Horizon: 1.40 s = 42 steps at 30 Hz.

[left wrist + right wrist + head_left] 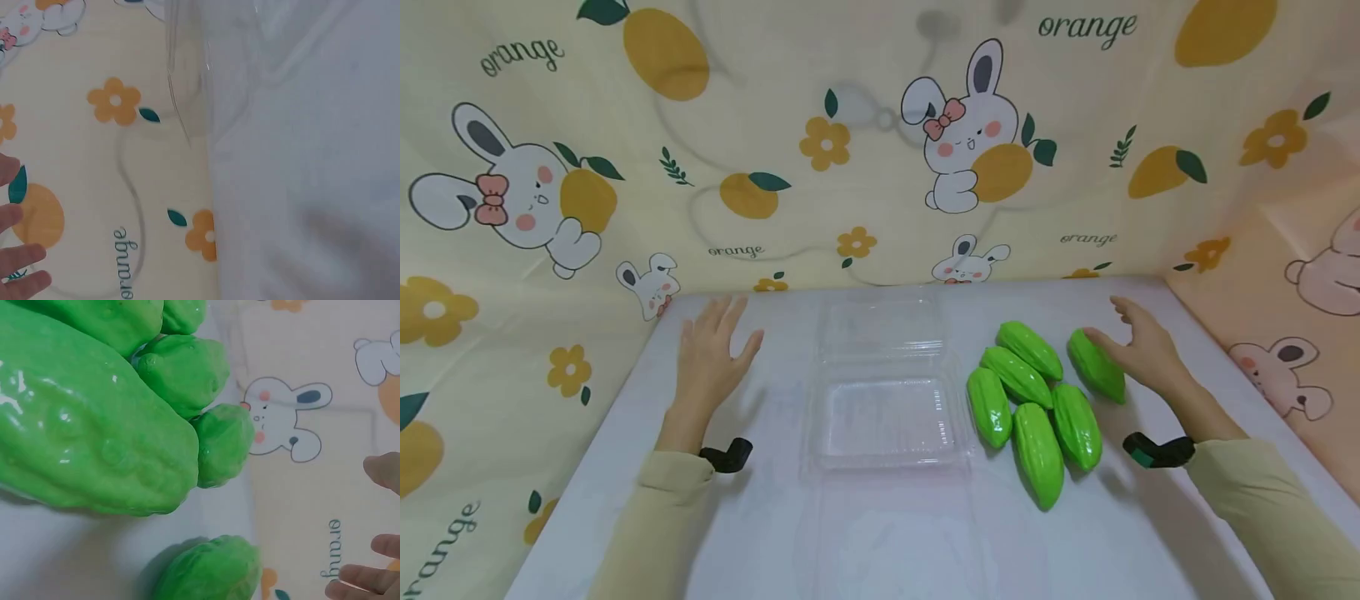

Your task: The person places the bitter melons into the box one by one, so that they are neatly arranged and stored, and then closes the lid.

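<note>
My right hand (1138, 346) rests released against the green gourd (1097, 367) at 2 o'clock — steadying it; my left hand (711, 354) lies flat, released, beside the clear tray (887, 421).

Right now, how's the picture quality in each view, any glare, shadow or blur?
Head view: even soft light, the clear plastic box is faint against the white table, and the hands throw pale shadows. Left wrist view: slightly soft, fingers cropped at the edge. Right wrist view: green gourds loom large, with small glare spots.
</note>
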Available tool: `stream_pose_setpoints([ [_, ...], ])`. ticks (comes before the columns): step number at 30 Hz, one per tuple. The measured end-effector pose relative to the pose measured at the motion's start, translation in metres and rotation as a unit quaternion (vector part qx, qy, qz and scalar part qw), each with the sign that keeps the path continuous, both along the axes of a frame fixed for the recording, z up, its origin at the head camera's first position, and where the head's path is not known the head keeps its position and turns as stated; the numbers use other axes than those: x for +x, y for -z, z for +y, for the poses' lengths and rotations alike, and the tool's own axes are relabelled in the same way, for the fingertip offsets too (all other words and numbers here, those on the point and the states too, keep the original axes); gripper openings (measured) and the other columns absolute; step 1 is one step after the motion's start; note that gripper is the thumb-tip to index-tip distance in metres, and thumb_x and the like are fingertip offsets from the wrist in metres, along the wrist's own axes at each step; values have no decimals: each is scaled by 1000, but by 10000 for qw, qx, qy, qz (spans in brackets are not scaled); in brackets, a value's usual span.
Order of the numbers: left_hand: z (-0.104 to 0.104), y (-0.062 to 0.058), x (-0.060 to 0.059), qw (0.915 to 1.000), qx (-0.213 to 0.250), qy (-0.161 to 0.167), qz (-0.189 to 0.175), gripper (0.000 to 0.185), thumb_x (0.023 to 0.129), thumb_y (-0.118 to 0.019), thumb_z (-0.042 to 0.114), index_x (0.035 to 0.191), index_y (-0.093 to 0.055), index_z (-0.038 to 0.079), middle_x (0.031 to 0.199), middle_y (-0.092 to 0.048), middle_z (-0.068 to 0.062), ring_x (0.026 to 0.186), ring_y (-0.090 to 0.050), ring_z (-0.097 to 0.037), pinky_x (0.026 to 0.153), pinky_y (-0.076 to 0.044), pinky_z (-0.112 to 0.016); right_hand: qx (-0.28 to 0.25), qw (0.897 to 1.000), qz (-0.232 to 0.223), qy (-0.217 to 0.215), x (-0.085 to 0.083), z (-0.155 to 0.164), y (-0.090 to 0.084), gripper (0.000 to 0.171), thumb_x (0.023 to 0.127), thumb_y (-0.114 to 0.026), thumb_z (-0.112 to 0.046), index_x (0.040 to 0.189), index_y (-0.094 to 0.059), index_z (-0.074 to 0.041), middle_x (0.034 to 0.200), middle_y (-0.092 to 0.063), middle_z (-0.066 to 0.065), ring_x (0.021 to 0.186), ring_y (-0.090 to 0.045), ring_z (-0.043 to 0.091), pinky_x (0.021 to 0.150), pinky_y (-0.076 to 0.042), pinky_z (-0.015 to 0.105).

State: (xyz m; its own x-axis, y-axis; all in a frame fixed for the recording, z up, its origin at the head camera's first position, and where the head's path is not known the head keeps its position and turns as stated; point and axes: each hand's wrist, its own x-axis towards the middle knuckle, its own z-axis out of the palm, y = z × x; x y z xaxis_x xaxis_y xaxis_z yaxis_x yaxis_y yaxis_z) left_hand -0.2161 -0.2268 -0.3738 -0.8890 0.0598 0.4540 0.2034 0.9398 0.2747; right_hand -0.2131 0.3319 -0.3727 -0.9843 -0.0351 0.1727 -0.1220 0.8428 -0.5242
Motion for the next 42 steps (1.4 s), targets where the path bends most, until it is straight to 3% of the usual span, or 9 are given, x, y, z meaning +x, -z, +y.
stream_pose_setpoints([
  [3,2,2,6,9984,441,353,6,54,91,-54,36,139,-41,14,142,-43,-17,133,-38,-38,110,-28,-60,-135,9997,-223,-12,1,3,0,75,92,-51,-40,143,-20,6,137,-34,39,122,-35,56,91,-34,70],
  [6,4,5,12,9904,1131,760,-253,52,93,-53,33,139,-41,14,143,-43,-15,134,-38,-35,112,-30,-55,-259,9983,-517,44,3,7,0,74,93,-49,-42,143,-20,4,138,-34,38,124,-35,54,91,-34,70],
  [14,9,12,26,9435,2704,1556,-1113,47,93,-55,24,137,-44,13,141,-46,-13,130,-44,-32,109,-34,-57,-731,9929,-929,133,4,18,9,72,94,-46,-43,141,-24,8,138,-34,37,124,-34,53,94,-35,67],
  [18,10,20,29,9233,3048,1729,-1575,46,94,-53,25,137,-43,11,140,-48,-13,128,-46,-32,108,-36,-57,-812,9893,-1201,132,5,22,15,75,94,-45,-46,141,-24,9,139,-33,37,125,-34,52,92,-44,57],
  [24,11,34,28,8982,3374,1995,-1989,45,94,-54,25,135,-46,9,140,-48,-11,127,-49,-30,104,-45,-43,-782,9861,-1460,158,4,29,25,78,93,-46,-47,142,-21,9,140,-32,37,124,-35,51,84,-52,42],
  [31,16,48,33,8835,3441,2177,-2315,46,92,-57,22,135,-46,10,140,-48,-15,125,-50,-33,102,-48,-39,-929,9813,-1687,58,1,32,36,79,94,-48,-44,142,-18,11,140,-29,39,125,-34,52,76,-55,24],
  [34,18,55,33,8768,3450,2303,-2431,47,92,-58,22,135,-45,9,141,-45,-18,126,-49,-36,102,-46,-42,-947,9793,-1786,115,1,33,39,81,93,-48,-45,142,-16,11,140,-28,40,126,-32,53,85,-55,39],
  [37,21,60,35,8696,3495,2391,-2542,50,91,-58,21,136,-43,7,142,-43,-19,126,-47,-38,103,-46,-44,-962,9770,-1892,219,1,32,42,84,93,-48,-46,142,-13,12,140,-26,41,127,-30,55,94,-46,56],
  [42,24,66,37,8625,3459,2504,-2713,55,90,-60,24,137,-41,5,144,-42,-18,127,-47,-39,101,-48,-43,-968,9725,-2078,400,2,31,45,88,91,-48,-50,142,-12,13,141,-23,41,127,-27,55,99,-36,66],
])
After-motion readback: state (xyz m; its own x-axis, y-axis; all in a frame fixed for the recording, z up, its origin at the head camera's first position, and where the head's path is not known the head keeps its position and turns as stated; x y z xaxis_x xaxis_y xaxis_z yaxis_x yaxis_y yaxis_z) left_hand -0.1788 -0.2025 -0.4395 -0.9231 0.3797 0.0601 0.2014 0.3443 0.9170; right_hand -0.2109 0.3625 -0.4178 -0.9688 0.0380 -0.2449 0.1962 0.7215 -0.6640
